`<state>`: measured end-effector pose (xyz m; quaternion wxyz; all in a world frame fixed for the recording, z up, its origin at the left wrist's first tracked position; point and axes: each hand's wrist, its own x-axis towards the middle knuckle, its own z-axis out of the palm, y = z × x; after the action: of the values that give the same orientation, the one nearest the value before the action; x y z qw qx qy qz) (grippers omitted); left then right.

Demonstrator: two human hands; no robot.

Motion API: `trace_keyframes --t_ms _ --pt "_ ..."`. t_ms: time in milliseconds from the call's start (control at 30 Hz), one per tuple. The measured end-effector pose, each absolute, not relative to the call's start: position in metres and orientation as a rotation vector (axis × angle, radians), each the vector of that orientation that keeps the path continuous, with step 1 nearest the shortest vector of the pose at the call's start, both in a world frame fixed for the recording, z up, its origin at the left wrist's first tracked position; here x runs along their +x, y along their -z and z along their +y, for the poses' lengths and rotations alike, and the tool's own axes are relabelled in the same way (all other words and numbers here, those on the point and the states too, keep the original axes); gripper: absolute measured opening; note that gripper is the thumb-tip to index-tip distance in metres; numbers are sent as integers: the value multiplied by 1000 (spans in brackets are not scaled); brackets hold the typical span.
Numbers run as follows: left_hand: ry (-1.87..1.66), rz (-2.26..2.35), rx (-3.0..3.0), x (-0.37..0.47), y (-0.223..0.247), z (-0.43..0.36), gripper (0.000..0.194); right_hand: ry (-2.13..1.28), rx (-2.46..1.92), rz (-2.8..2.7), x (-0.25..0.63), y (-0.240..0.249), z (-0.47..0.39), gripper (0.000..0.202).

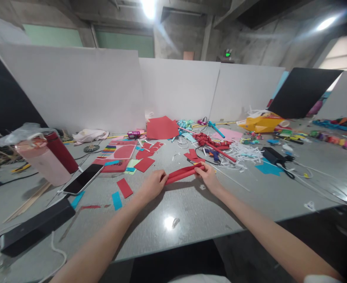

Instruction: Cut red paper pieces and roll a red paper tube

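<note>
A rolled strip of red paper (181, 175) is stretched between my two hands, just above the grey table. At its left end, my left hand (155, 184) is closed round the paper. The fingers of my right hand (207, 176) pinch the other end. Beyond my right hand lie a bunch of crumpled red pieces (204, 140) and a thin red stick (223, 152). Small red cards (144, 164) and blue cards (117, 201) are scattered to the left of my left hand.
On the left of the table (161, 232) are a phone (84, 179), a pink bottle (45, 161), a red bottle (61, 153) and a black power strip (39, 226). White paper shreds (246, 153), a black adapter (274, 156) and cables lie to the right. White panels (179, 86) stand behind.
</note>
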<state>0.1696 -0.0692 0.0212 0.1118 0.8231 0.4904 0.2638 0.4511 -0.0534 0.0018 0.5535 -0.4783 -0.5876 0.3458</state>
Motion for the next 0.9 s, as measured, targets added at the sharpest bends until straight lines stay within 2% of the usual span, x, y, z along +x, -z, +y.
trace_keyframes --t_ms 233,433,633,900 --pt "-750 1486 2769 175 -28 -77 31 -790 -1124 -1316 453 9 -46 28" --pt "-620 1467 2729 182 -27 -84 32 -780 -1143 -1285 455 12 -43 27" --pt "-396 1551 2717 188 -34 -95 43 -834 -1160 -1225 453 7 -46 31" --pt "-275 1524 2736 194 -29 -96 39 -893 -1091 -1189 448 -2 -49 44"
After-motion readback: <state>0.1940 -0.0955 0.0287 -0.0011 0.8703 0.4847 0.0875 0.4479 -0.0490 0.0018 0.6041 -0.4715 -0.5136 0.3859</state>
